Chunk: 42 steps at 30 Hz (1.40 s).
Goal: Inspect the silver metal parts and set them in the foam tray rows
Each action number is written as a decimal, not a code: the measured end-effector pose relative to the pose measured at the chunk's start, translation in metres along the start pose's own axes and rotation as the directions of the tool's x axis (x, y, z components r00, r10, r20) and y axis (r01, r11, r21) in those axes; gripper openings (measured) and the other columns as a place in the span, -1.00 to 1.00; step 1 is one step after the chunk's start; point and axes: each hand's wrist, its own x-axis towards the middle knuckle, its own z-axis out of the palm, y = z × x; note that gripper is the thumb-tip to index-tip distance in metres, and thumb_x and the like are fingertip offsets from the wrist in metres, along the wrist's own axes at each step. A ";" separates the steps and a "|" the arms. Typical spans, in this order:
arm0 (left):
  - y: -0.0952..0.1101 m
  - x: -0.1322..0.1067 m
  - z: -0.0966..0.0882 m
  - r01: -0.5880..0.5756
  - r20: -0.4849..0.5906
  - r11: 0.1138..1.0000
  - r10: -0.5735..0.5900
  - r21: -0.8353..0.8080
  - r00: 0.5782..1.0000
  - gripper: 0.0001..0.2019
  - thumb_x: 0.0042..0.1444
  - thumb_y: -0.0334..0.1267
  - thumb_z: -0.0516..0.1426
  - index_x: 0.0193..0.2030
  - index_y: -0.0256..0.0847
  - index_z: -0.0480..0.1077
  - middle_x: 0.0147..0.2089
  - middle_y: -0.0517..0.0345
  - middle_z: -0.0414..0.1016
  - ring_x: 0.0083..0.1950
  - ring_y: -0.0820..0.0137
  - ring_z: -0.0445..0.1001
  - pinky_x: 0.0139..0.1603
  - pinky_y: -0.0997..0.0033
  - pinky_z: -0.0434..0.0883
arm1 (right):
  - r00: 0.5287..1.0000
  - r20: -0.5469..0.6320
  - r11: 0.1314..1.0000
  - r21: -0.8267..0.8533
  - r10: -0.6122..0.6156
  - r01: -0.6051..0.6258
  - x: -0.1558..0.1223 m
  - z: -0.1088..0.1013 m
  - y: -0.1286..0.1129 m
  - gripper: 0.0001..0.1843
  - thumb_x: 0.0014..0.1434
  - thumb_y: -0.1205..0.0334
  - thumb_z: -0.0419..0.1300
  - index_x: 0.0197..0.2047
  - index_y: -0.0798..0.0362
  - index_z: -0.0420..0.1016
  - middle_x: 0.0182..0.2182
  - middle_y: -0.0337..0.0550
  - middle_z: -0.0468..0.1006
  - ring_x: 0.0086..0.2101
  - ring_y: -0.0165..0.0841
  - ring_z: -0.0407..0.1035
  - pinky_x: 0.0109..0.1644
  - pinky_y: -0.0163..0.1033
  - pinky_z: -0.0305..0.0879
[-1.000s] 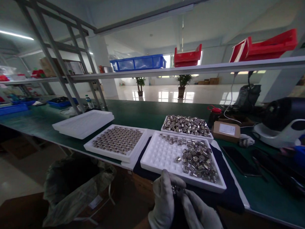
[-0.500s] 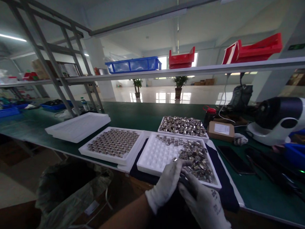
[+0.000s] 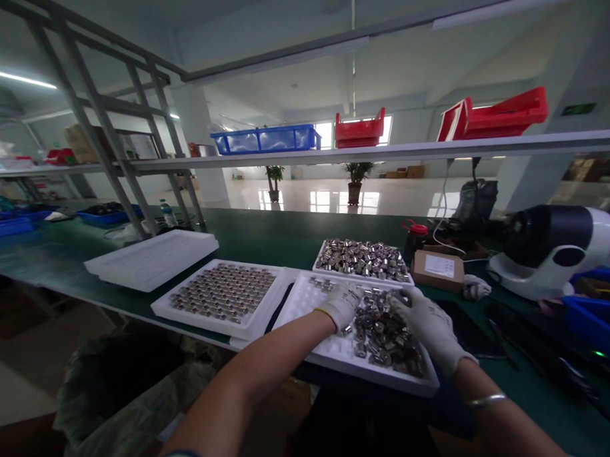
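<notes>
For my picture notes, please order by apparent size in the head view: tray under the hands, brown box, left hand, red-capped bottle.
1. Tray
2. Brown box and left hand: they look about alike, so not ranked
3. Red-capped bottle

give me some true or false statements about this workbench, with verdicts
1. The left hand and right hand wear pale gloves. True.
2. The right hand is at the shelf. False: it is at the loose metal cylinders.
3. A silvery bracelet circles the right forearm. True.
4. The red-capped bottle is on the shelf. False: the red-capped bottle stands by the cardboard box.
5. On the shelf, the blue bin sits left of the red bins. True.
</notes>
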 end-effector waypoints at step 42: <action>0.052 -0.208 -0.007 -0.056 -0.113 0.219 -0.257 -0.974 0.960 -0.28 0.21 0.35 0.08 0.25 -0.20 0.43 0.29 -0.05 0.43 0.36 0.15 0.31 0.40 0.26 0.22 | 0.760 -0.202 0.733 0.201 -0.618 0.650 -0.157 0.028 -0.039 -0.62 0.36 0.19 0.10 0.19 0.06 0.48 -0.11 -0.13 0.71 -0.15 -0.33 0.63 -0.06 -0.37 0.55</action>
